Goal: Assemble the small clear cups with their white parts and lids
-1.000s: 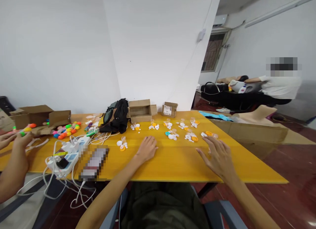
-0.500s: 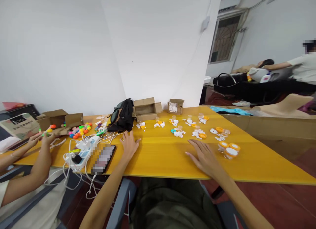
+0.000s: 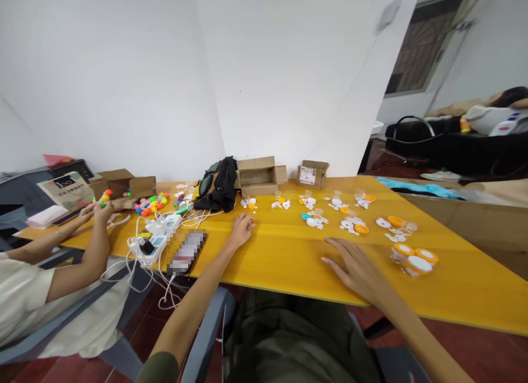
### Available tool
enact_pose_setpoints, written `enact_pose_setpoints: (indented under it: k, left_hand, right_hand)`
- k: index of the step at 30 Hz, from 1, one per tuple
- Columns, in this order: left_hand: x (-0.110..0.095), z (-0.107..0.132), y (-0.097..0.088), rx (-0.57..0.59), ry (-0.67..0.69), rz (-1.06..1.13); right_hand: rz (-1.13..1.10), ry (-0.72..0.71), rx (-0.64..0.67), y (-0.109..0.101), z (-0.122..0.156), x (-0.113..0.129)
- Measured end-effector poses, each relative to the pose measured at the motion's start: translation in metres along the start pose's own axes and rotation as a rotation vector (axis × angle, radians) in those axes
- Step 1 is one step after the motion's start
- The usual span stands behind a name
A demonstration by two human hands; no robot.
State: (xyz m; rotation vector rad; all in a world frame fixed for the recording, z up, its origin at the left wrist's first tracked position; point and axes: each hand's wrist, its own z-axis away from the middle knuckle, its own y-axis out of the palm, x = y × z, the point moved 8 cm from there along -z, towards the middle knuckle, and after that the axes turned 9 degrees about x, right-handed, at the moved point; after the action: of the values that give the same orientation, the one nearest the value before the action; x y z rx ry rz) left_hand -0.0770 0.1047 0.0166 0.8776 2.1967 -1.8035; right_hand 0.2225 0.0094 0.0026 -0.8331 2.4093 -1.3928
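My left hand (image 3: 241,230) rests on the yellow table (image 3: 289,256) with its fingers curled loosely down and nothing in them, just in front of a small pile of white and orange parts (image 3: 249,203). My right hand (image 3: 357,267) lies flat and open on the table near its front edge, fingers spread. Two small clear jars with orange and white lids (image 3: 412,258) stand to the right of it. Several small clusters of white, orange and teal lids and parts (image 3: 352,225) are scattered beyond both hands.
A black bag (image 3: 218,183) and two cardboard boxes (image 3: 259,174) sit at the back. A phone (image 3: 186,252) and a power strip with cables (image 3: 150,241) lie left. Another person's hands (image 3: 97,209) hold coloured pieces by an open box (image 3: 119,184).
My view has swung left and tilted. My left hand slid left across the table and then rested near the white parts; my right hand stayed flat. The jars came into view at right.
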Motion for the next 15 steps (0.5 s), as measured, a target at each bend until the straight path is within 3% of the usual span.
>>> enact_pose_setpoints:
  k: [7, 15]
  left_hand:
    - [-0.033, -0.005, 0.021, 0.136, 0.208, 0.143]
    - [-0.058, -0.010, 0.037, 0.262, 0.363, 0.231]
  right_hand:
    - [-0.104, -0.027, 0.119, 0.017, -0.016, 0.012]
    - [-0.360, -0.001, 0.214, 0.054, -0.072, 0.028]
